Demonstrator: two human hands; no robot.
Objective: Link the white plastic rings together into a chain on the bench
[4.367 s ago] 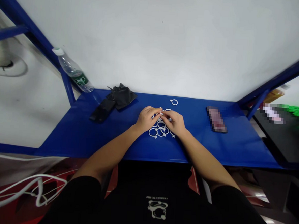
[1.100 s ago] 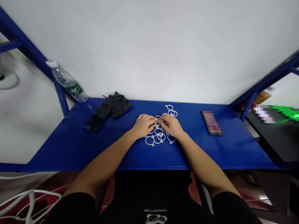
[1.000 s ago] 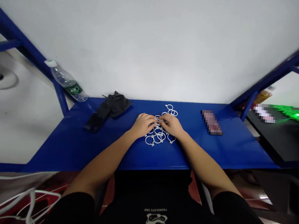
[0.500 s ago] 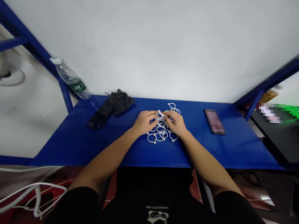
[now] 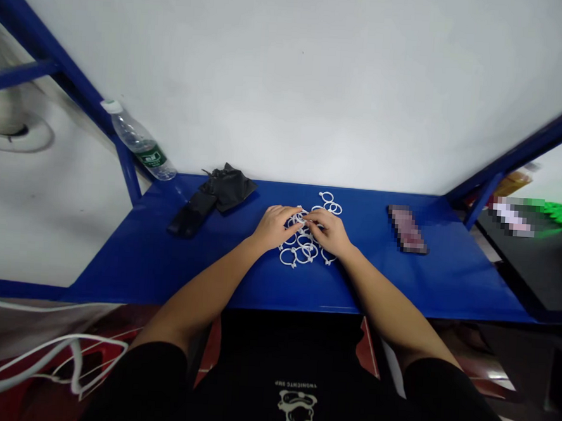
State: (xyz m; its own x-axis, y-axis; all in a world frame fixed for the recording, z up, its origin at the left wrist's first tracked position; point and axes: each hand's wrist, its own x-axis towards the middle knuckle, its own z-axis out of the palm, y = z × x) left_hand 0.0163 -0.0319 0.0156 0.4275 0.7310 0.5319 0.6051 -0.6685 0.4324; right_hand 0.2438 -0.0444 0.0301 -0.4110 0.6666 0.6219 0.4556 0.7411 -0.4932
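Note:
White plastic rings (image 5: pixel 306 253), each with a small knob or clip on its edge, lie in a loose pile on the blue tabletop (image 5: pixel 252 285). Over the pile's left side, my left hand (image 5: pixel 276 227) is closed, its thumb and fingers pinching a white ring (image 5: pixel 300 217). My right hand (image 5: pixel 330 231) comes in from the other side, fingertips closed on the same ring close to the left fingertips. Fingers partly cover the held ring, so its exact state cannot be made out. A few rings (image 5: pixel 332 207) lie just beyond my right hand.
A plastic bottle (image 5: pixel 146 151) with a green label stands at the back left, beside a black pouch (image 5: pixel 230 187) and a black flat object (image 5: pixel 192 214). A blurred phone-like object (image 5: pixel 407 230) lies right. Blue frame bars (image 5: pixel 128 169) flank the table; a white wall rises behind.
Both hands stay over the pile, with the fingertips shifted slightly around the held ring. The whole view has moved a little; the other things rest as before.

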